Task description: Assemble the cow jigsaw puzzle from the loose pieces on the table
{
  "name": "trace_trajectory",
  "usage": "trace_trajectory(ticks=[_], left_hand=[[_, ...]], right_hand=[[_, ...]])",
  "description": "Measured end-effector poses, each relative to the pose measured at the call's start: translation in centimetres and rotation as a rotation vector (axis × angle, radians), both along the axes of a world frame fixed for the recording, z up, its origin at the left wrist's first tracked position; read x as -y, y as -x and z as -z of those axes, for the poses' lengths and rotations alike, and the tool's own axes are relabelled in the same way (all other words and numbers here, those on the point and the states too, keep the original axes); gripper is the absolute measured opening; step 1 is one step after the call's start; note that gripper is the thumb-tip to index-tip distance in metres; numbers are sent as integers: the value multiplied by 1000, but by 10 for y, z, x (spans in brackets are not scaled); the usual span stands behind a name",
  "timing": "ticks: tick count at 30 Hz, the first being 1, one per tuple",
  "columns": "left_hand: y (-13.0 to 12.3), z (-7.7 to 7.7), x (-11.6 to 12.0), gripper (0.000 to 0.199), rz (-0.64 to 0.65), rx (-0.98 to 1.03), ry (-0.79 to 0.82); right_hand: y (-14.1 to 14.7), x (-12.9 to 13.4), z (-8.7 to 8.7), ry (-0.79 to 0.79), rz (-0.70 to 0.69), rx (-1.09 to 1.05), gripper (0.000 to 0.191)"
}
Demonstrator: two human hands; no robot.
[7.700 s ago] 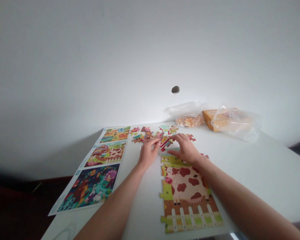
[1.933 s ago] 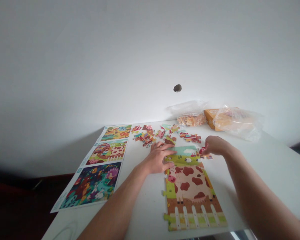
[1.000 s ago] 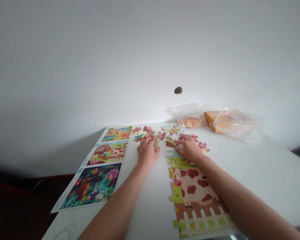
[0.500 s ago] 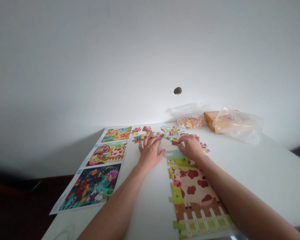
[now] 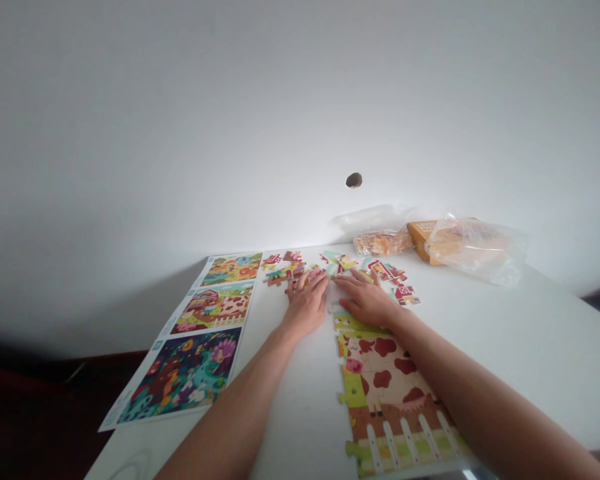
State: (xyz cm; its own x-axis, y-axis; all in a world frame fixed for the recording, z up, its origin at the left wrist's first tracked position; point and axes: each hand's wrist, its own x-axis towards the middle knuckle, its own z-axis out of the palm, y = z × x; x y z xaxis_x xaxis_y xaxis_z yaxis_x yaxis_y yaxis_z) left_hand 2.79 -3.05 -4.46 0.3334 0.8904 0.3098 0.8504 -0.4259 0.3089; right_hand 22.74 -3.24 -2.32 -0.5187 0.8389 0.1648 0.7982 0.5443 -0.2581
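A partly joined jigsaw puzzle with a spotted cow and a white fence lies flat on the table, its right side partly under my right forearm. My right hand rests palm down at the puzzle's far end, fingers stretched out to the left over the loose pieces. Close beside it my left hand lies with its fingers extended, touching a pink puzzle piece. Loose puzzle pieces lie beyond my left hand, and red barn pieces lie beyond my right. Anything under the fingers is hidden.
A picture sheet with three printed scenes lies on the left of the white table. At the back right are a clear bag of pieces, an orange box and a crumpled plastic bag. The wall stands behind.
My right hand has moved left and its fingers have straightened, uncovering the red barn pieces. My left hand has shifted slightly right, so the hands are now closer together.
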Motion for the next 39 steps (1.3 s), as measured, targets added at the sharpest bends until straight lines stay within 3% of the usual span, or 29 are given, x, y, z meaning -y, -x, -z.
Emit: trace_trajectory(ticks=[3, 11, 17, 23, 26, 30, 36, 39], left_hand=[[3, 1, -2, 51, 13, -11, 3], [8, -7, -2, 18, -85, 28, -51], [11, -7, -2, 23, -184, 19, -50], [12, -6, -2, 8, -217, 43, -6], [12, -5, -2, 20, -228, 30, -20], [12, -3, -2, 19, -229, 27, -16], [13, 0, -5, 14, -293, 59, -16], [15, -1, -7, 21, -351, 66, -36]], right_hand=[[-1, 2, -2, -31, -47, -35, 50], [-10, -1, -1, -88, 117, -30, 39], [-17, -1, 0, -101, 137, -61, 27], [-19, 1, -3, -93, 114, -45, 24], [-18, 2, -4, -89, 124, -34, 24], [-15, 3, -3, -84, 148, -21, 26], [-20, -6, 1, -157, 479, -19, 32], [-26, -11, 1, -108, 534, -18, 25]])
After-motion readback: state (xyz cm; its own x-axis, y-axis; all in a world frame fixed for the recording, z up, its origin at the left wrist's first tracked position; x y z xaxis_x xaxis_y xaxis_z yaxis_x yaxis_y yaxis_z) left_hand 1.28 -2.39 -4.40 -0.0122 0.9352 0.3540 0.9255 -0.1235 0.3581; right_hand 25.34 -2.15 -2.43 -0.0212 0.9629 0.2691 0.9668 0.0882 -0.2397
